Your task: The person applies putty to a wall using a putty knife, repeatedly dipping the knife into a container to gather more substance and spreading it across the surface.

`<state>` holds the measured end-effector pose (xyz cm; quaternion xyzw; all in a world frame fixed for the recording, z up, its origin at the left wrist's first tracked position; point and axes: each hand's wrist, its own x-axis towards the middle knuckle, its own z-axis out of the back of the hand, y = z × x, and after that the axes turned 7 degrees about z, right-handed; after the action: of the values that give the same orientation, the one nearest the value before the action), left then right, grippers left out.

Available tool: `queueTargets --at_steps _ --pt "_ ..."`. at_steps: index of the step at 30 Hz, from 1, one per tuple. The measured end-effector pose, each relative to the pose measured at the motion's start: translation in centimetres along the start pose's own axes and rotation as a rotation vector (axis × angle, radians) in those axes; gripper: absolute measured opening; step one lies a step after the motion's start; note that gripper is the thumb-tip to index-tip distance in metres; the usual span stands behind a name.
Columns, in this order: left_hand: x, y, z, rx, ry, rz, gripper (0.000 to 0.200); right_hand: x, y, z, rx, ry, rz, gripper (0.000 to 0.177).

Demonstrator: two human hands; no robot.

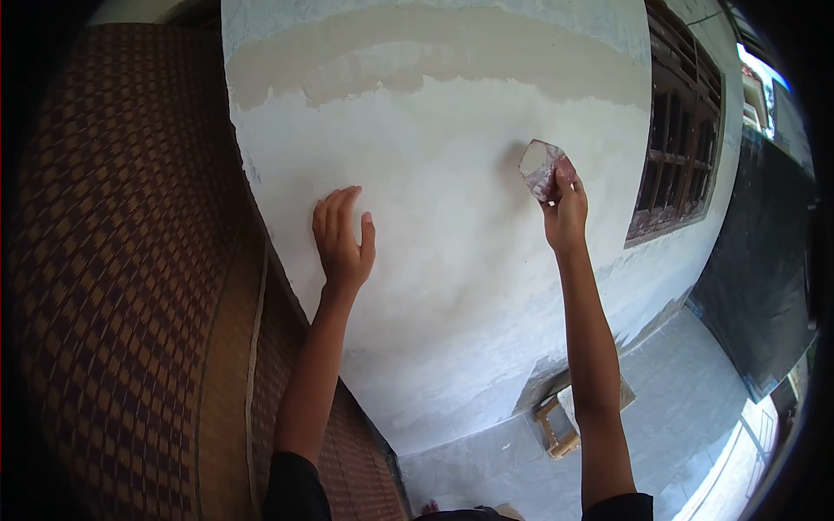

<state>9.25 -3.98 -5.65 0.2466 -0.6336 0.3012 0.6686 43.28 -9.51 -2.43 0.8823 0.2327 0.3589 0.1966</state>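
My left hand is raised at the left part of the white wall, fingers bent and thumb apart, with nothing in it. Whether its fingertips touch the wall I cannot tell. On the right, my right hand grips a worn reddish sheet smeared with white, which looks like folded sandpaper. The sheet is close to the wall below a band of darker, greyish plaster that crosses the upper wall.
A brown woven mat stands along the left. To the right are a barred window and a dark sheet. A small wooden stool is on the grey tiled floor, partly behind my right forearm.
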Motion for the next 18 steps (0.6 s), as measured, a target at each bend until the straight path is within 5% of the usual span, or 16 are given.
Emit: queueTargets --at_steps 3,5,18 --pt "-2.7 -4.7 -2.2 -0.145 0.047 0.0 0.032 -2.1 0.8 5.5 0.004 -0.086 -0.073 0.029" --pt "-5.3 -7.9 -4.2 -0.385 0.218 0.163 0.028 -3.3 1.2 10.4 0.053 -0.063 -0.157 0.034" --pt "-26.9 -32.1 -13.7 -0.732 0.663 0.73 0.021 -14.9 11.3 41.0 -0.11 -0.469 -0.37 0.025"
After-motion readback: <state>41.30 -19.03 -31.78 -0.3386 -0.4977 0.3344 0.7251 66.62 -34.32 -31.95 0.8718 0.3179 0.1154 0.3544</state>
